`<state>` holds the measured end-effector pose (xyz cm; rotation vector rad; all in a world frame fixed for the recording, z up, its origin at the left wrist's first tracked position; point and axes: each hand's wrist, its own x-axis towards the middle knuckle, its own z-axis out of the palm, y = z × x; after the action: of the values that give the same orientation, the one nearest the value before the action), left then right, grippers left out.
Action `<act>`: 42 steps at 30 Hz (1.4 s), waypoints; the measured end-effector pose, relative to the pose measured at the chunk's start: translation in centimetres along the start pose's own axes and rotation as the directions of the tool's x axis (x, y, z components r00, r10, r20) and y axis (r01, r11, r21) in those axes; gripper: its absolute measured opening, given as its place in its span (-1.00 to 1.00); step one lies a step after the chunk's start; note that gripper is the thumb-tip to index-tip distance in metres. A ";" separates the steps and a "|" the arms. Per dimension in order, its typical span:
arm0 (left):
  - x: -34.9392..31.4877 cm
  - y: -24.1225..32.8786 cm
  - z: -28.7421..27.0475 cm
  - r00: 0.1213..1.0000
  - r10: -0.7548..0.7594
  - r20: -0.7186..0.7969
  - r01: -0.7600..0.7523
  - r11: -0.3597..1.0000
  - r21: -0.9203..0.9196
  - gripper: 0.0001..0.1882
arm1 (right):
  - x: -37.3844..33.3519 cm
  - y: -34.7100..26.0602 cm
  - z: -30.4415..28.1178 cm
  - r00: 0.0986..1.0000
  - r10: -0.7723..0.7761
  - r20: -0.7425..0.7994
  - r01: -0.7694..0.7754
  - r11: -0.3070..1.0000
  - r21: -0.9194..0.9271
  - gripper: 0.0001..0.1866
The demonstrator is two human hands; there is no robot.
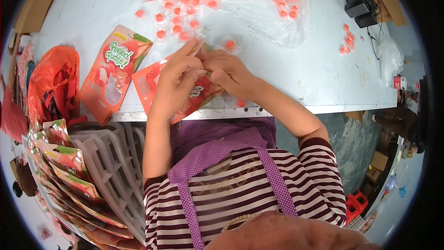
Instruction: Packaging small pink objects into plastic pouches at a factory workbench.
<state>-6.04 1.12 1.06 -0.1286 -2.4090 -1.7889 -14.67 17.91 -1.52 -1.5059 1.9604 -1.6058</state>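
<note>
A red and pink candy pouch lies tilted at the table's front edge, under both my hands. My left hand, its fingers bent, grips the pouch near its upper end. From the other side my right hand pinches the same end with thumb and bent fingers. The pouch's top is partly hidden by my fingers. Orange-red pouch film shows to the left of my left hand; whether it is a separate pouch I cannot tell. One wrapped candy sits just beyond my right hand, another near the table edge.
Wrapped red candies lie scattered ahead, beside a large clear plastic bag. Stacked pouches and a red plastic bag are at left. A crate with many pouches stands lower left. Black power adapters sit far right.
</note>
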 end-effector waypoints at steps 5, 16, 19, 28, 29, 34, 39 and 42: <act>-0.5 -0.6 -1.3 0.998 0.062 0.000 -0.062 0.994 -0.093 -0.88 | -0.3 -0.7 -0.4 0.969 -0.169 -0.178 0.174 0.985 0.012 -0.43; -1.8 0.4 -3.9 0.998 0.043 -0.045 -0.049 0.987 -0.154 -0.93 | -2.6 -1.9 -2.0 0.917 0.315 0.244 -0.064 0.721 -0.690 -0.10; -1.8 0.5 -4.0 0.995 0.079 -0.058 -0.086 0.988 -0.132 -0.93 | -3.4 -2.2 -0.9 0.943 0.263 0.204 -0.044 0.706 -0.707 -0.04; -1.6 1.1 -3.6 0.985 0.165 -0.057 -0.167 0.985 -0.040 -0.92 | -5.4 -1.1 0.3 0.950 0.255 0.178 -0.034 0.653 -0.756 -0.23; -1.6 1.2 -3.4 0.983 0.174 -0.053 -0.176 0.984 -0.030 -0.92 | -5.4 -1.2 0.1 0.949 0.262 0.175 -0.040 0.650 -0.759 -0.23; -1.4 1.2 -2.5 0.987 0.159 -0.033 -0.159 0.987 0.016 -0.92 | -5.1 -3.3 -0.3 0.955 0.258 0.149 -0.087 0.721 -0.688 -0.28; -1.2 1.4 -2.1 0.995 0.095 -0.003 -0.095 0.995 -0.028 -0.89 | -6.0 -2.0 0.4 0.989 0.141 0.049 -0.052 0.637 -0.769 -0.45; -1.0 1.7 -1.3 0.997 0.080 -0.017 -0.081 0.992 -0.092 -0.87 | -6.4 -0.8 0.3 0.997 0.083 0.006 -0.043 0.571 -0.820 -0.60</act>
<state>-4.72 0.37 2.94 -0.2199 -2.2783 -1.8595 -11.07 22.83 -3.72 -1.6415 2.8954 -0.5439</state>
